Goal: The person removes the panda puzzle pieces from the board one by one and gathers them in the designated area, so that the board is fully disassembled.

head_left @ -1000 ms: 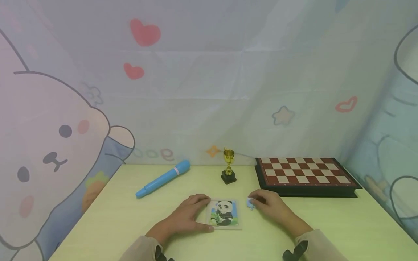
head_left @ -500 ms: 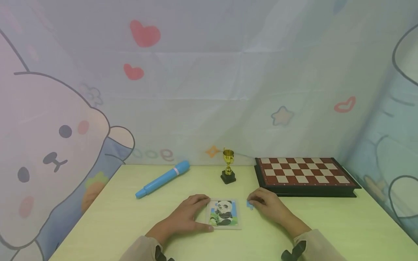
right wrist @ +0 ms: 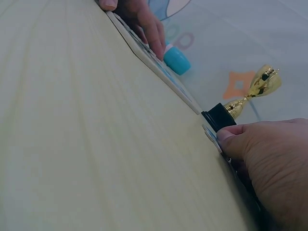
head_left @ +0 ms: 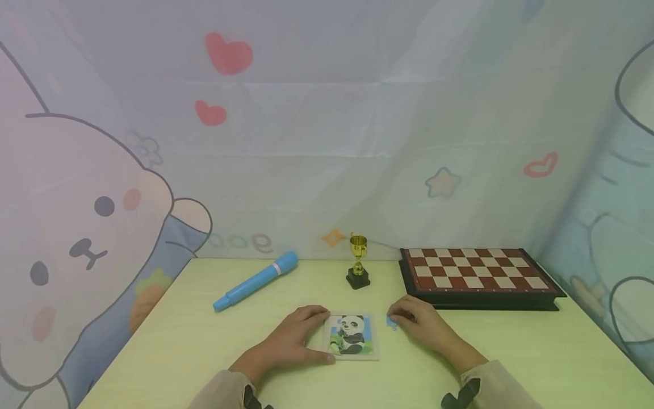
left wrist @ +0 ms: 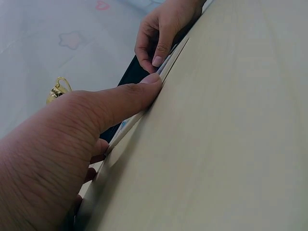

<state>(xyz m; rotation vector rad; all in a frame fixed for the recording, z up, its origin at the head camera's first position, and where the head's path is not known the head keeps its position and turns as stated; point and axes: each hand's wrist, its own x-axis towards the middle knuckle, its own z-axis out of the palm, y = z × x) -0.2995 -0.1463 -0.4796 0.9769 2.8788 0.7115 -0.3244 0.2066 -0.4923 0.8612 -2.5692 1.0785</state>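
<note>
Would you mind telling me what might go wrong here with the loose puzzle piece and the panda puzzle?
The small blue piece lies flat on the table under the right hand; the fingertips' grip may slip on so thin an edge. The left hand braces only the left side of the panda puzzle, so a push could slide it. The gold trophy close behind might topple.
</note>
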